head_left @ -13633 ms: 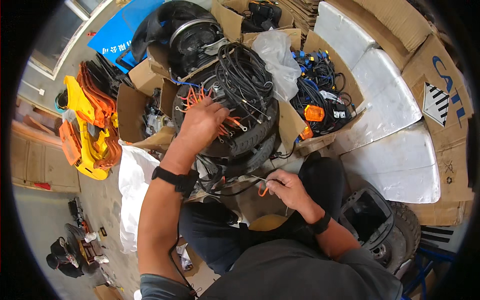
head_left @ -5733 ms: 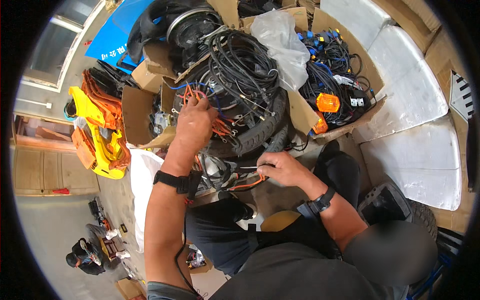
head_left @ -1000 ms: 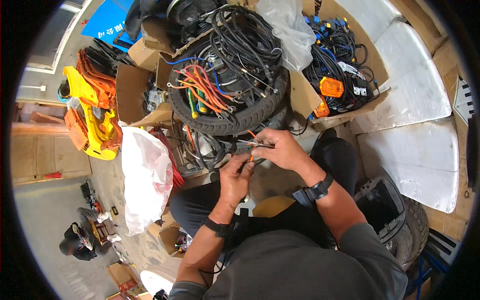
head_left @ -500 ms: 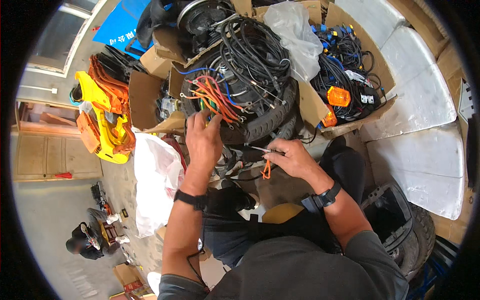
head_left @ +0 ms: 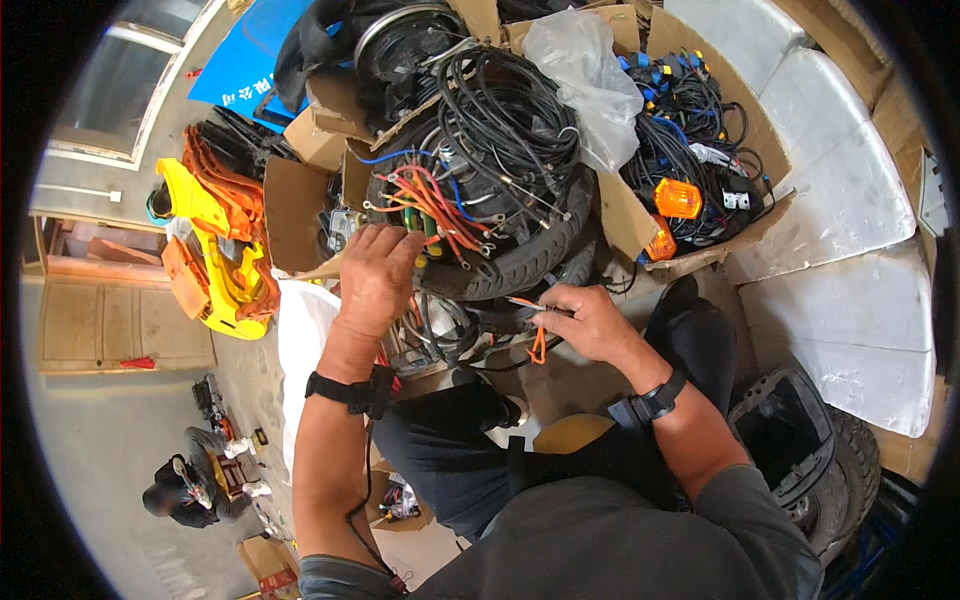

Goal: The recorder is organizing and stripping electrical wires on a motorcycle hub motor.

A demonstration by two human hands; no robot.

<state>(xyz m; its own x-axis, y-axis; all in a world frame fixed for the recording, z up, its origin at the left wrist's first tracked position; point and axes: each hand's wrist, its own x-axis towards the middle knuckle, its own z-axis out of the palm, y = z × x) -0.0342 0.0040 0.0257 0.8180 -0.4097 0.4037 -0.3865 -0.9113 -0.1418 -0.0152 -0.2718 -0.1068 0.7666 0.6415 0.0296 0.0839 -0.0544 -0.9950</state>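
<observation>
My left hand (head_left: 376,277) is at the near edge of a black tyre, fingers bent together by a bundle of red and orange wires (head_left: 435,205) with ring ends. Beside its fingertips lies a tool with green and yellow handles (head_left: 411,220), partly under the wires. What those fingers hold, if anything, is hidden. Farther right, my right hand (head_left: 588,318) pinches a short orange wire (head_left: 538,347) hanging in a loop, along with a slim, pale-tipped piece pointing left. The tyre (head_left: 530,255) also bears a coil of black cables (head_left: 510,110).
A cardboard box (head_left: 775,130) of black cables and orange lamps (head_left: 677,198) stands at the back right. White foam-like blocks (head_left: 830,190) line the right side. Yellow plastic panels (head_left: 215,285) and a white bag (head_left: 305,340) are at left. Another person (head_left: 190,480) sits far left.
My left hand has shifted left and slightly nearer, showing more of the green and yellow handles. My right hand has stayed nearly in place with the orange wire.
</observation>
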